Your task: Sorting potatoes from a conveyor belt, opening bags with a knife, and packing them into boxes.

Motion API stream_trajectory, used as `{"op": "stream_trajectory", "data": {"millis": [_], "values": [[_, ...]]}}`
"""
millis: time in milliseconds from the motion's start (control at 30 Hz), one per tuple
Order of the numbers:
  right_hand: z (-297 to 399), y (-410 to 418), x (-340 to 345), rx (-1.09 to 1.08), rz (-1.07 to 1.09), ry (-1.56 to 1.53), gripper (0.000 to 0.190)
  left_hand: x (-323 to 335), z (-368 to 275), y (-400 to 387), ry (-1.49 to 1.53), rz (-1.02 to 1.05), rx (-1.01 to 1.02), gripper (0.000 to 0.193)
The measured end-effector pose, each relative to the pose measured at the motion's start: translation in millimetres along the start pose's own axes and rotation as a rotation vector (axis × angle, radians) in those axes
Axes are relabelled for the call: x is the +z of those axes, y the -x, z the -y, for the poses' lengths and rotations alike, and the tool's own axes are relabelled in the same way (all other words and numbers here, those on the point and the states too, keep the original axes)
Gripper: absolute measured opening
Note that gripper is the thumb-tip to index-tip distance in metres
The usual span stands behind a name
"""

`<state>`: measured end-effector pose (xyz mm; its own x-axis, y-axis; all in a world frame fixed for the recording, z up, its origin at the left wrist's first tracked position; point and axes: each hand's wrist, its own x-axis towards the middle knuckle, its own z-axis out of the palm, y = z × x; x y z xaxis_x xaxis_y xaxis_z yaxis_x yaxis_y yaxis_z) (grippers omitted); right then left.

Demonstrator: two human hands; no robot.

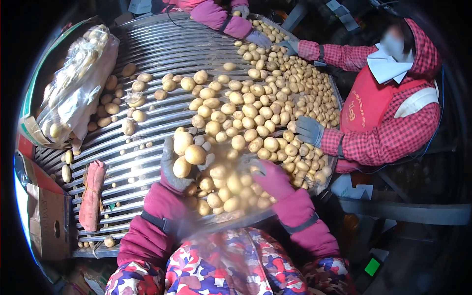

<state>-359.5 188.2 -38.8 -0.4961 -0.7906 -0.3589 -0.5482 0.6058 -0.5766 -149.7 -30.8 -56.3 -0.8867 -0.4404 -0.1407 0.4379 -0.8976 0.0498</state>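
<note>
My left hand (180, 164), in a grey glove, is closed around several potatoes (195, 154) above the metal bar rack (129, 155). My right hand (258, 167), in a glove under a magenta sleeve, is over the potato heap (254, 110); a blurred patch hides part of its fingers, so whether it grips a potato cannot be told. More potatoes lie between my hands, close to the rack's near edge. Loose potatoes (139, 115) are scattered on the bars to the left.
A carton with plastic-wrapped potatoes (81, 77) lies at the upper left. Below are a tied red bundle (92, 195) and a cardboard box (49, 217). Across the rack, a co-worker in a red apron (368, 99) and another in pink sleeves (212, 16) reach into the heap.
</note>
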Motion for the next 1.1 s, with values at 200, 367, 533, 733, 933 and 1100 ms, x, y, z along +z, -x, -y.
{"op": "stream_trajectory", "data": {"millis": [200,367,533,733,933,1100], "values": [[23.7,-12.8,-64.3,-0.112,-0.552,0.219,0.049,3.1,-2.3,0.6,-0.063,-0.009,-0.006,0.064],[15.0,-79.0,-50.9,0.047,-0.199,0.465,0.043,11.6,2.7,-5.8,-0.137,-0.026,0.011,0.064],[14.9,-100.4,-48.6,0.174,-0.162,0.47,0.045,10.3,3.1,-1.1,-0.098,-0.014,-0.013,0.067],[-15.6,-49.1,-33.5,0.041,-0.323,-0.24,0.055,0.9,4.7,-4.1,0.007,0.006,-0.072,0.071],[-71.0,87.7,-50.2,-0.004,-0.807,-0.502,0.048,2.2,1.4,1.2,-0.044,0.024,-0.041,0.075],[-192.8,219.3,-39.3,0.605,-0.962,-0.772,0.052,-9.2,-5.8,0.5,0.033,0.078,-0.079,0.067]]}}
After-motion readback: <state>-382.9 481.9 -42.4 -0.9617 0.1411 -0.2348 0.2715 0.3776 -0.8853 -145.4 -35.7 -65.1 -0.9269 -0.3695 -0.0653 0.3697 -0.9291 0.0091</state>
